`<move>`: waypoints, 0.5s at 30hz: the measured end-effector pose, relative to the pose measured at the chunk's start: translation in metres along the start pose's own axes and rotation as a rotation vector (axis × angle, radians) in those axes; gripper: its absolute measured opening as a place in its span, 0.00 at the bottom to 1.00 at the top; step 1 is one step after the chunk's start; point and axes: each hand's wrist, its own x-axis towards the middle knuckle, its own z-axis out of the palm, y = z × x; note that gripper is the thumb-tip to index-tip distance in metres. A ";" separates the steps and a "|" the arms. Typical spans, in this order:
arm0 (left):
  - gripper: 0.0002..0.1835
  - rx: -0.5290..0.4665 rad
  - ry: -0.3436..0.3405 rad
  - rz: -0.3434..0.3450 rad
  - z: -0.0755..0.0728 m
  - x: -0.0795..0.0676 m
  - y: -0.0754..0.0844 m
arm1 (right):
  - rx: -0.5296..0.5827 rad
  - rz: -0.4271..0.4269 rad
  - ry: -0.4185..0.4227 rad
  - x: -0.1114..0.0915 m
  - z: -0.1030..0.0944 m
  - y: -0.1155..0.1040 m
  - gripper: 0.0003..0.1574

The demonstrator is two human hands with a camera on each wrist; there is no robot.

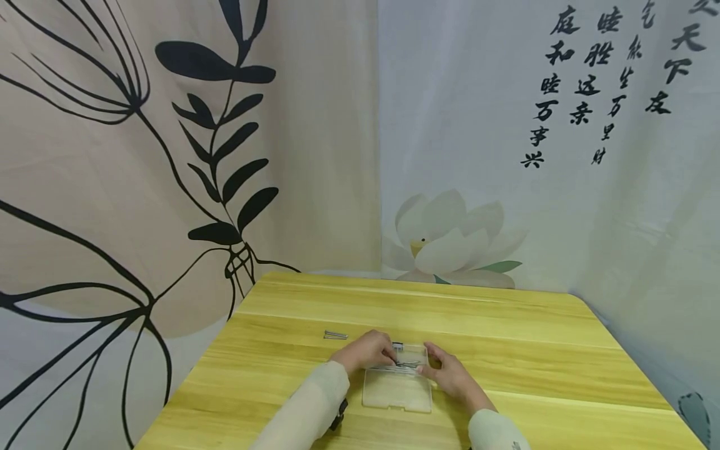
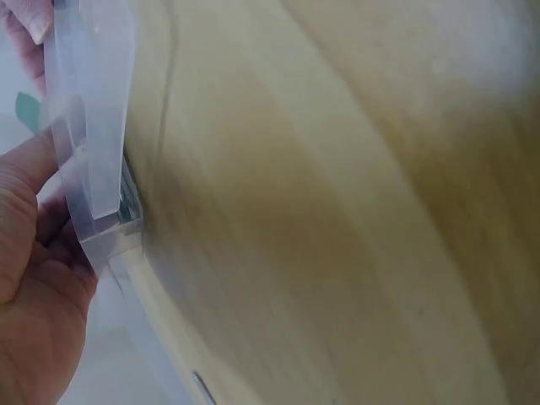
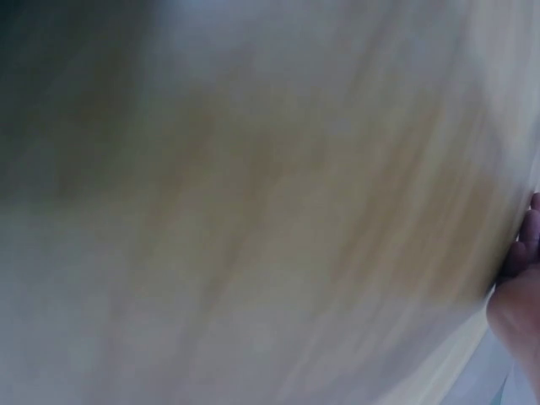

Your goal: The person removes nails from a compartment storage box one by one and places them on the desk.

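A clear plastic box (image 1: 417,354) stands with its lid (image 1: 397,392) folded out towards me. Thin metal nails (image 1: 407,364) lie inside. My left hand (image 1: 368,351) reaches over the box's left side, fingertips down at the nails; whether they pinch one is hidden. The left wrist view shows that hand (image 2: 38,261) against the see-through wall (image 2: 93,126), fingers bent. With thumb in front and fingers behind, my right hand (image 1: 450,374) grips the box's right side. Only part of the right hand (image 3: 519,291) shows in the right wrist view.
A few more nails (image 1: 335,335) lie together on the wooden table (image 1: 523,350), left of the box. A small dark metallic piece (image 1: 397,345) shows at the box's back left. Behind the table hangs a printed curtain (image 1: 326,137). A dark strap (image 1: 339,415) sits at the left wrist.
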 end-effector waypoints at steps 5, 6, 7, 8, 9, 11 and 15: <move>0.05 -0.019 0.011 -0.016 0.003 -0.002 0.007 | 0.000 -0.005 -0.004 -0.006 -0.004 0.000 0.45; 0.05 -0.023 0.008 -0.023 0.004 -0.003 0.008 | 0.001 -0.005 -0.006 -0.008 -0.004 0.000 0.45; 0.04 -0.030 0.003 -0.034 0.004 -0.003 0.009 | 0.002 -0.005 -0.009 -0.009 -0.005 0.000 0.45; 0.04 -0.035 -0.001 -0.047 0.005 -0.003 0.011 | 0.002 -0.005 -0.014 -0.010 -0.006 0.000 0.45; 0.03 -0.041 -0.008 -0.062 0.005 -0.003 0.012 | 0.000 -0.007 -0.016 -0.012 -0.006 -0.001 0.45; 0.04 -0.049 -0.019 -0.090 0.006 -0.004 0.015 | -0.007 -0.009 -0.023 -0.014 -0.008 0.000 0.44; 0.04 -0.049 -0.031 -0.113 0.009 -0.004 0.019 | -0.010 -0.015 -0.029 -0.020 -0.010 0.000 0.44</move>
